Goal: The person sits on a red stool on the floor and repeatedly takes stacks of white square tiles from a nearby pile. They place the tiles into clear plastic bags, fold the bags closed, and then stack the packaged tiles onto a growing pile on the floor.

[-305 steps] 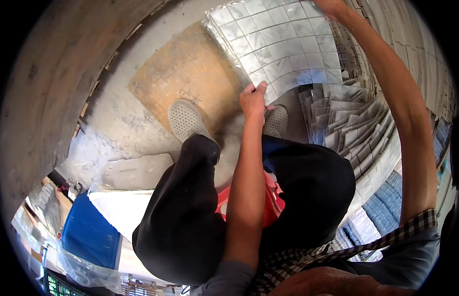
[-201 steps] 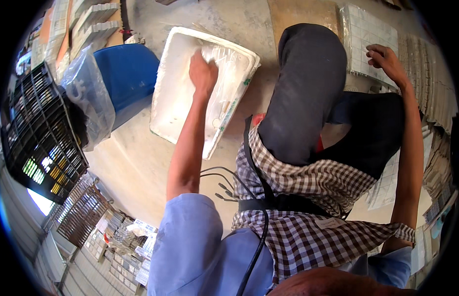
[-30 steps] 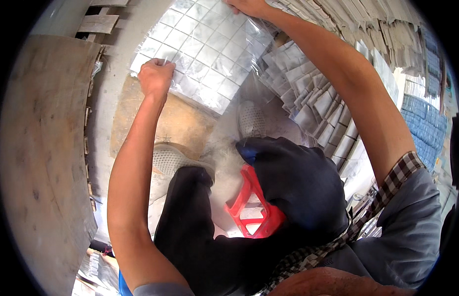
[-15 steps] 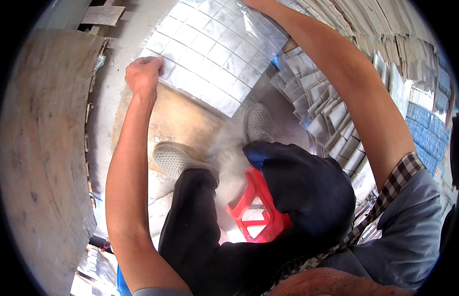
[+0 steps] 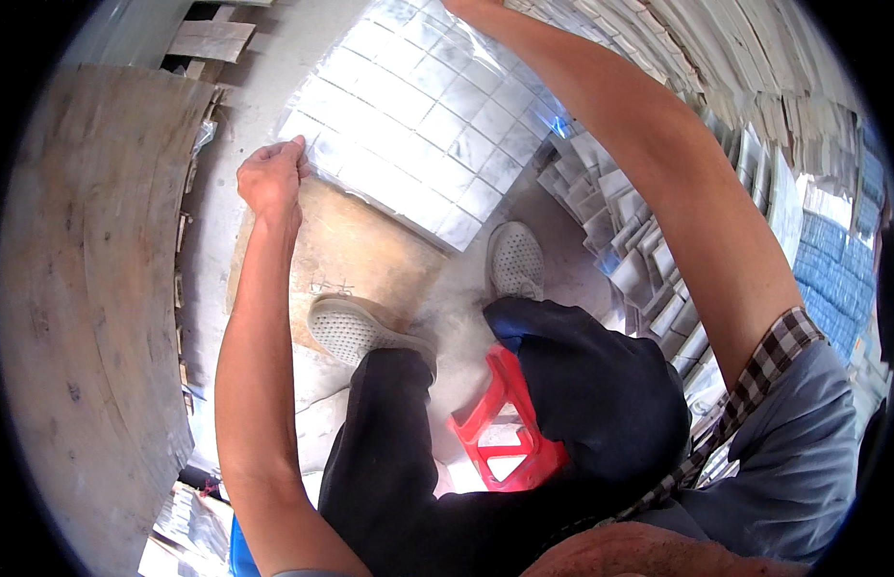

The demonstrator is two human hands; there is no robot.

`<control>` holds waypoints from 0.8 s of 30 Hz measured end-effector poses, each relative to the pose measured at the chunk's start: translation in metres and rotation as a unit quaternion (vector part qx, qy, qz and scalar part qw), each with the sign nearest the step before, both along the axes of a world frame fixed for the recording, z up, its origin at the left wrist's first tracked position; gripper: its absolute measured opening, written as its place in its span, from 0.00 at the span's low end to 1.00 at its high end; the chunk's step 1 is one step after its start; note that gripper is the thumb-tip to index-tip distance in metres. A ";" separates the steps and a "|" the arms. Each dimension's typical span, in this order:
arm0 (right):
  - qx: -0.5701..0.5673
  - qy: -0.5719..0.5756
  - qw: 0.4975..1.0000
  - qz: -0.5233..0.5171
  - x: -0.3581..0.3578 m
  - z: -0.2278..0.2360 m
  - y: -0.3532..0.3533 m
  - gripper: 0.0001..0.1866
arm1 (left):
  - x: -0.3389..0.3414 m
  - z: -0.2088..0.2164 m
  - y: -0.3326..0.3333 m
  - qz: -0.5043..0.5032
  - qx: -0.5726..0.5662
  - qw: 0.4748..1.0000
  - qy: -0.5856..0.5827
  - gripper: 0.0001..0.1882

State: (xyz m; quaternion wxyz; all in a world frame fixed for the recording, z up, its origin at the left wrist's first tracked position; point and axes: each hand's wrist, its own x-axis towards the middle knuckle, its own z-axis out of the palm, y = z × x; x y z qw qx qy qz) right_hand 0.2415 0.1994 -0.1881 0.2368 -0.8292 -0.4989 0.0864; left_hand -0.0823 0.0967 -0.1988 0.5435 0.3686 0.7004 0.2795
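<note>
A sheet of square white-and-grey marble mosaic tiles (image 5: 418, 106), covered by transparent plastic film (image 5: 317, 96), lies ahead of me on a wooden board (image 5: 356, 226). My left hand (image 5: 272, 181) is closed at the sheet's left corner, thumb and fingers pinching the film's edge. At the top edge of the picture, my right hand (image 5: 471, 6) reaches to the far side of the sheet. Only part of that hand shows and its fingers are out of sight, so I cannot see what it grips. Wrinkles and glare run through the film below it.
Several stacked tile sheets (image 5: 625, 216) stand to the right, with a tall pile of pale layered sheets (image 5: 716, 48) beyond. Bluish packs (image 5: 836, 260) sit at far right. A wooden panel (image 5: 91, 260) fills the left. Between my legs is a red plastic stool (image 5: 509, 433).
The whole view has shifted slightly, so the tile sheet sits lower in the picture. My left hand has drawn a little outward from the sheet's corner. The right hand is now more cut off.
</note>
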 end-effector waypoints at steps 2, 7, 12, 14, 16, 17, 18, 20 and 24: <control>0.005 -0.021 1.000 -0.010 -0.001 -0.006 0.004 0.16 | 0.002 0.002 0.002 0.006 0.006 1.000 0.009 0.12; -0.028 -0.045 0.998 -0.022 -0.007 -0.005 0.009 0.18 | -0.001 -0.001 0.003 0.006 0.011 0.999 0.034 0.13; -0.031 -0.082 0.996 -0.013 -0.010 -0.001 0.006 0.18 | 0.000 -0.001 0.002 0.001 0.032 0.997 0.066 0.16; -0.036 -0.079 0.996 -0.010 -0.013 0.004 0.001 0.18 | -0.001 -0.002 0.002 -0.003 0.045 0.994 0.100 0.17; 0.011 -0.100 0.994 0.037 -0.008 0.011 -0.013 0.17 | 0.003 0.000 0.003 -0.001 0.066 0.989 0.130 0.18; 0.029 -0.112 0.991 0.063 -0.003 0.013 -0.024 0.17 | 0.005 -0.001 0.000 -0.006 0.063 0.988 0.138 0.19; 0.006 -0.127 0.989 0.080 0.001 0.016 -0.032 0.18 | 0.005 -0.001 -0.002 -0.010 0.060 0.987 0.146 0.19; -0.040 -0.161 0.980 0.111 0.013 0.026 -0.050 0.18 | 0.005 -0.002 -0.003 -0.050 0.031 0.987 0.150 0.22; -0.178 -0.198 0.954 0.134 0.043 0.040 -0.097 0.14 | 0.012 0.000 -0.012 -0.063 -0.042 0.996 0.050 0.25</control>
